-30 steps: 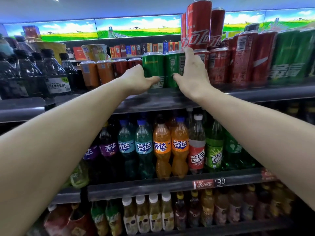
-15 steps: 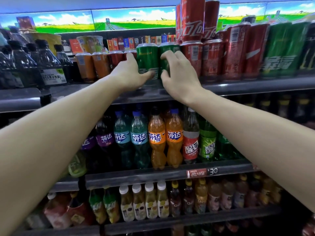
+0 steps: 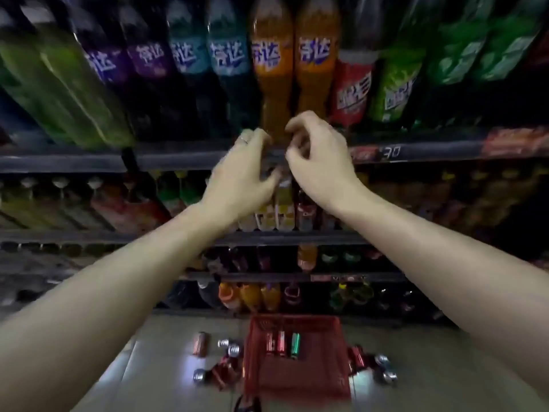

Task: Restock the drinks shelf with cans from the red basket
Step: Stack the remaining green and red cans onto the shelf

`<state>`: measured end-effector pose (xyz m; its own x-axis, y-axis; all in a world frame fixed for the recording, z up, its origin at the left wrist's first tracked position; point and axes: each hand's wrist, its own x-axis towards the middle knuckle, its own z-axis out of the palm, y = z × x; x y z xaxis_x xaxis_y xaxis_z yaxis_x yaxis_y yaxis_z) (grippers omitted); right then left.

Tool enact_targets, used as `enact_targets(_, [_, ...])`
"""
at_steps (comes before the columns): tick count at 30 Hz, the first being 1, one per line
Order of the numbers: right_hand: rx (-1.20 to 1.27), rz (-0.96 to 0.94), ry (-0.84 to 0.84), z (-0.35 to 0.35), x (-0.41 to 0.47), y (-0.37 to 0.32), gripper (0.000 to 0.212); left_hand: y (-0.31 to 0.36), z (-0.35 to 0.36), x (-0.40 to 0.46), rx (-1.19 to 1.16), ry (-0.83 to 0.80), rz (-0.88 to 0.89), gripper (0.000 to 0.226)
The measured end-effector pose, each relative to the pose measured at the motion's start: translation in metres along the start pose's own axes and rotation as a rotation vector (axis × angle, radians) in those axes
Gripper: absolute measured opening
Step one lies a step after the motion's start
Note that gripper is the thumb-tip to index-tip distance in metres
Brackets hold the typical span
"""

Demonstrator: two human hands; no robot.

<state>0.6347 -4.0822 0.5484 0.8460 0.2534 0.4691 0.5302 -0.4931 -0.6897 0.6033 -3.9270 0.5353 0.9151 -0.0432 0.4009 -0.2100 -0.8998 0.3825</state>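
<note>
A: From where did the single head view look?
B: From the wearer's head, close to the bottle shelves [image 3: 208, 162], facing forward and steeply down.

A: What did it take in?
B: Shelves far, tiled floor [image 3: 148, 367] and red basket [image 3: 297, 379] near, both forearms reaching in. There was no second view to share any of it.

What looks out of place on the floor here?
Loose drink cans lie scattered on the tiled floor, left and right of the red plastic basket, not inside it. Three cans lie in the basket.
</note>
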Motion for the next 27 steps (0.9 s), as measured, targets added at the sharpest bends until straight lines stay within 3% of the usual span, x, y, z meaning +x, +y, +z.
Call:
enact_targets(7, [0.060, 0.470, -0.255, 0.098, -0.115, 0.106, 0.015, -0.074, 0.124, -0.104, -0.102, -0.417, -0.355, 0.041])
enact_targets(13, [0.077, 0.805, -0.327, 0.184, -0.213, 0.183, 0.019, -0.131, 0.228, -0.194, -0.228, -0.696, -0.540, 0.032])
enact_targets(22, [0.022, 1.156, -0.383, 0.349, -0.392, 0.389, 0.019, -0.250, 0.458, -0.346, -0.255, -0.855, -0.678, 0.040])
enact_targets(27, [0.053, 1.332, -0.403, 0.442, -0.478, 0.515, 0.030, -0.307, 0.594, -0.421, -0.272, -0.912, -0.715, 0.048])
